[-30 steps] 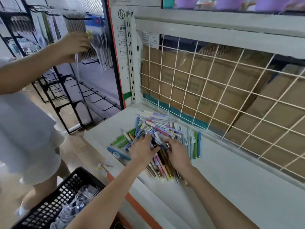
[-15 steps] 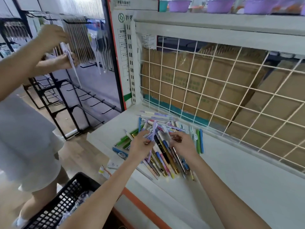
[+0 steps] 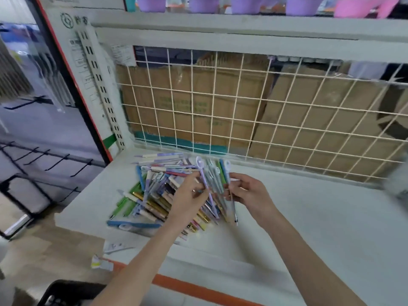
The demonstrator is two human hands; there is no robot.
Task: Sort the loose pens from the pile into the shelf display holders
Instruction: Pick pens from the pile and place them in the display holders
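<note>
Sorting: pens gathered above the pile (image 3: pixel 159 195) on the white shelf (image 3: pixel 331 217)
Left hand (image 3: pixel 187 199): pinches a lilac pen (image 3: pixel 205 184) (long axis pointing away)
Right hand (image 3: pixel 247 193): grips a bundle of pens (image 3: pixel 223 191), just beside

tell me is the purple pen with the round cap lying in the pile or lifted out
Lifted out. The purple pen with the round cap stands tilted above the pile of loose pens, held by the left hand.
</note>
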